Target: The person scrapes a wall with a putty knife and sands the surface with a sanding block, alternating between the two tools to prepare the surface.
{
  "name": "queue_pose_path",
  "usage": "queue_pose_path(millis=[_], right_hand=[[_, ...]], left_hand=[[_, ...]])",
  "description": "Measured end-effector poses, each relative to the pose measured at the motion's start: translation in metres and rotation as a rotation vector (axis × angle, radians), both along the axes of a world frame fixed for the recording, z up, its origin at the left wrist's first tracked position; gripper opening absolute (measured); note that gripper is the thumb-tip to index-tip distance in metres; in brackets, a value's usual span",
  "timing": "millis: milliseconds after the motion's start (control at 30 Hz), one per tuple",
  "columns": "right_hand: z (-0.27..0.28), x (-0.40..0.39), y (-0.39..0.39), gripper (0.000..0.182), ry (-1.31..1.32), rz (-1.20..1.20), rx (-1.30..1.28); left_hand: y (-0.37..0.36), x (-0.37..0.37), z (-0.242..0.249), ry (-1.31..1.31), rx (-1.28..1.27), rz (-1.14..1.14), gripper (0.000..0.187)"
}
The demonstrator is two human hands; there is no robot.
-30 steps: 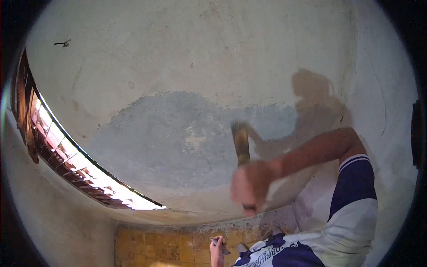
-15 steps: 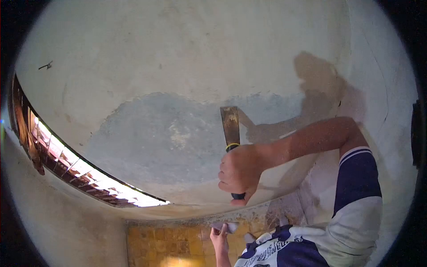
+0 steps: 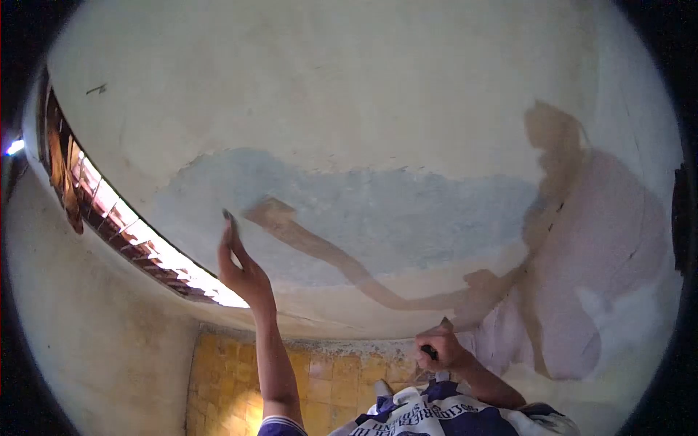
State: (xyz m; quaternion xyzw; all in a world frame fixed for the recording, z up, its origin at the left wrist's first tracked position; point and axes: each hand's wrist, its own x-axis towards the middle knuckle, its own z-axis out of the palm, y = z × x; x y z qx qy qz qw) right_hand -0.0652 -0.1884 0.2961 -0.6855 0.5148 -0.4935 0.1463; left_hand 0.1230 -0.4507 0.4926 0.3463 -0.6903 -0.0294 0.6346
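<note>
The right hand (image 3: 445, 350) has dropped from the grey scraped patch (image 3: 378, 218) at frame centre to the lower centre, fist closed on the scraper handle (image 3: 430, 353); the blade is hidden. The left hand (image 3: 243, 272) has risen, fingers straight and together, to the patch's left edge; contact cannot be confirmed. Scraping appears paused for checking the surface. Shirt lettering (image 3: 429, 416) is unreadable.

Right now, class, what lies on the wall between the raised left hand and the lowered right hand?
In the head view, between the left hand and right hand runs the arm's long shadow across bare scraped wall.
</note>
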Motion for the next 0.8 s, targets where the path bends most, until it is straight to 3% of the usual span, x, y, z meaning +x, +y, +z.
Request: queue_pose_path(millis=[67, 100, 167, 267, 333, 400, 433, 467, 500, 533, 567, 633, 667, 700, 733, 767, 800], right_hand=[[-0.030, -0.001, 0.021, 0.025, -0.089, -0.076, 0.105], [-0.012, 0.003, 0.029, 0.030, -0.232, -0.083, 0.056], [-0.032, -0.007, 0.043, 0.035, -0.177, -0.111, 0.058], [-0.058, -0.021, 0.057, 0.042, -0.204, -0.162, 0.108], [-0.065, -0.031, 0.070, 0.037, -0.240, -0.168, 0.179], [-0.068, -0.037, 0.076, 0.023, -0.270, -0.156, 0.251], [-0.072, -0.036, 0.078, 0.025, -0.269, -0.171, 0.276], [-0.078, -0.035, 0.080, 0.027, -0.262, -0.187, 0.304], [-0.086, -0.038, 0.084, 0.029, -0.249, -0.204, 0.334], [-0.098, -0.037, 0.090, 0.030, -0.202, -0.180, 0.351], [-0.112, -0.037, 0.098, 0.031, -0.150, -0.156, 0.369], [-0.114, -0.040, 0.113, 0.032, -0.176, -0.115, 0.433], [-0.106, -0.036, 0.122, 0.032, -0.272, -0.108, 0.477], [-0.107, -0.034, 0.128, 0.032, -0.337, -0.120, 0.471], [-0.108, -0.032, 0.131, 0.032, -0.403, -0.129, 0.467], [-0.109, -0.028, 0.132, 0.033, -0.474, -0.136, 0.467], [-0.113, -0.031, 0.125, 0.031, -0.419, -0.112, 0.484]], left_hand=[[-0.009, -0.051, 0.027, 0.045, -0.259, -0.070, 0.030], [-0.009, -0.073, 0.026, 0.048, -0.300, -0.010, 0.031], [-0.002, -0.123, 0.008, 0.063, -0.391, 0.114, 0.033], [0.041, -0.180, -0.037, -0.193, -0.436, -0.032, 0.035], [0.086, -0.232, -0.079, -0.425, -0.276, -0.041, 0.050], [0.144, -0.278, -0.083, -0.504, -0.474, -0.350, 0.055], [0.159, -0.311, -0.121, -0.614, -0.472, -0.574, 0.046], [0.184, -0.321, -0.120, -0.764, -0.160, -1.002, 0.038], [0.196, -0.329, -0.138, -0.874, -0.042, -1.281, 0.035], [0.208, -0.337, -0.157, -0.992, 0.136, -1.535, 0.032], [0.210, -0.342, -0.197, -1.110, 0.086, -1.642, 0.033], [0.201, -0.297, -0.202, -0.924, 0.107, -1.661, 0.033], [0.190, -0.284, -0.260, -0.890, 0.281, -1.473, 0.033], [0.180, -0.248, -0.257, -0.683, 0.399, -1.607, 0.033], [0.161, -0.215, -0.333, -0.883, 0.433, -1.366, 0.035], [0.166, -0.166, -0.291, -1.013, 0.678, -1.203, 0.035], [0.155, -0.128, -0.364, -1.000, 0.741, -1.227, 0.035]])
